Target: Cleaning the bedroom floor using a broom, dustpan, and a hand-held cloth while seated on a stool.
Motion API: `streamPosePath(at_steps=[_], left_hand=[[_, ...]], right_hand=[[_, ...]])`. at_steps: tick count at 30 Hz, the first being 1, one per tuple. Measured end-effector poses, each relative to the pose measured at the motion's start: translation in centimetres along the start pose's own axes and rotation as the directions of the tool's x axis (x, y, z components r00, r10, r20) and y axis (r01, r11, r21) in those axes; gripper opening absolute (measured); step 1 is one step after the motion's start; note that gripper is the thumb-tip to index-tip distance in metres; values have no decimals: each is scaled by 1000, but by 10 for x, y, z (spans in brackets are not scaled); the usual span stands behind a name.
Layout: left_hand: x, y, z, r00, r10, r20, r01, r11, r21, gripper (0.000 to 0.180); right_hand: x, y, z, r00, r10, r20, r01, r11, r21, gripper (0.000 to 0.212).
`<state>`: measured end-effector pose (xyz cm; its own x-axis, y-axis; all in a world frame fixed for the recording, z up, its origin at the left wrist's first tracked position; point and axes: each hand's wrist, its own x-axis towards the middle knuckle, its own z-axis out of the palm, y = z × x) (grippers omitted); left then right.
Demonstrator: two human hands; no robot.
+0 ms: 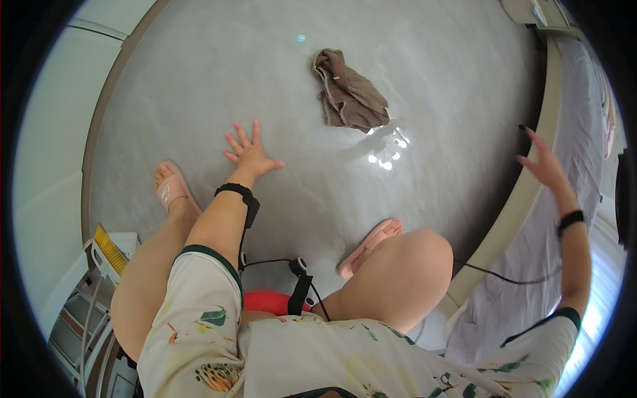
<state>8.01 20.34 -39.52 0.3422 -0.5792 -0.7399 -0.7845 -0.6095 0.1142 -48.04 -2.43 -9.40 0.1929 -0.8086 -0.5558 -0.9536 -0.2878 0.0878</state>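
My left hand [252, 158] is held over the grey floor with its fingers spread and nothing in it. A crumpled brown cloth [353, 99] lies on the floor, ahead and to the right of that hand, not touched by either hand. My right hand [547, 167] is out at the far right beside the bed's pale side rail [531, 199]. Its thumb and fingers stand apart, slightly blurred. A small dark spot shows at a fingertip, and I cannot make out what it is. Both wrists wear black bands.
The bed with a grey-lilac sheet [514, 265] runs along the right. White cabinets [50, 156] line the left. A yellow-bristled brush [110, 249] stands at the lower left. A black cable [491, 271] reaches the bed. Something red [267, 302] shows between my legs. The glossy floor reflects a lamp.
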Motion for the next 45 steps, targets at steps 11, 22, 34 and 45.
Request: streamPosePath(at_steps=[11, 22, 34, 45], left_hand=[[15, 12, 16, 998, 52, -44, -50, 998, 42, 135], [14, 5, 29, 990, 47, -136, -36, 996, 79, 135], [-16, 28, 77, 926, 164, -339, -102, 975, 196, 115], [-75, 71, 98, 902, 371, -221, -337, 925, 178, 117]], right_hand=[[181, -329, 201, 849, -444, -287, 494, 859, 135, 44], [-63, -18, 414, 754, 560, 343, -250, -239, 938, 54], [56, -282, 308, 900, -58, -433, 271, 852, 448, 31], [-73, -175, 377, 941, 282, -185, 151, 138, 979, 62]])
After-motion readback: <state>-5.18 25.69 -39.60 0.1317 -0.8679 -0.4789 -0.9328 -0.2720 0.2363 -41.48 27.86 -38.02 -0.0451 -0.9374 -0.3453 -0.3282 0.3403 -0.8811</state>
